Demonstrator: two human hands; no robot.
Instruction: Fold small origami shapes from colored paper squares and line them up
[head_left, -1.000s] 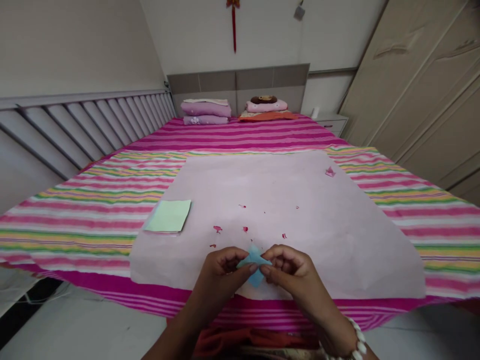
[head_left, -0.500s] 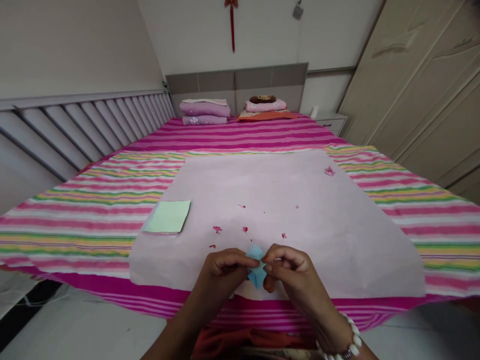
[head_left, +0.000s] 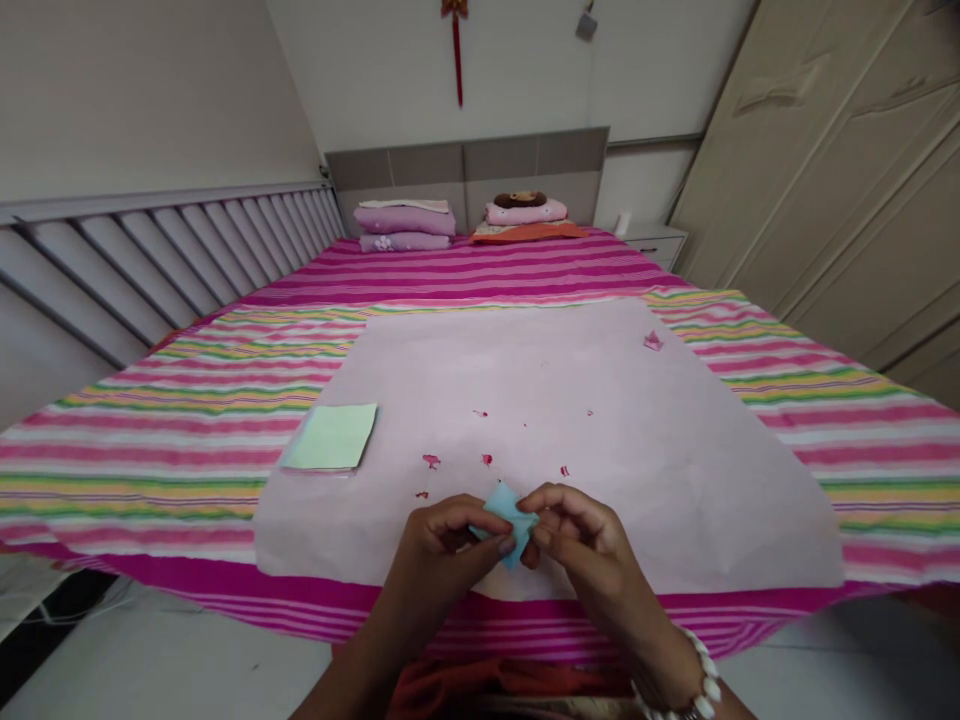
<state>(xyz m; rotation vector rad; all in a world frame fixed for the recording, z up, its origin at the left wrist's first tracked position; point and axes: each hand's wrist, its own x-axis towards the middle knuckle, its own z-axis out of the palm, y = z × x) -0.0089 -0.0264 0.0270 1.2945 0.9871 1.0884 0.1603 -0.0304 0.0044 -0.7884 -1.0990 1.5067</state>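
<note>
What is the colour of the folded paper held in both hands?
The folded paper is light blue, seen best in the head view.

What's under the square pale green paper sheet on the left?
Under the square pale green paper sheet, a bluish edge shows at left and a pinkish edge along the near side. The rest is covered; I can't tell how many layers.

Room right of hands (head_left: pixel 589 535); paper stack (head_left: pixel 332 436) left.

The folded paper (head_left: pixel 519 524) is light blue, the bedspread (head_left: pixel 465 272) striped magenta
</note>
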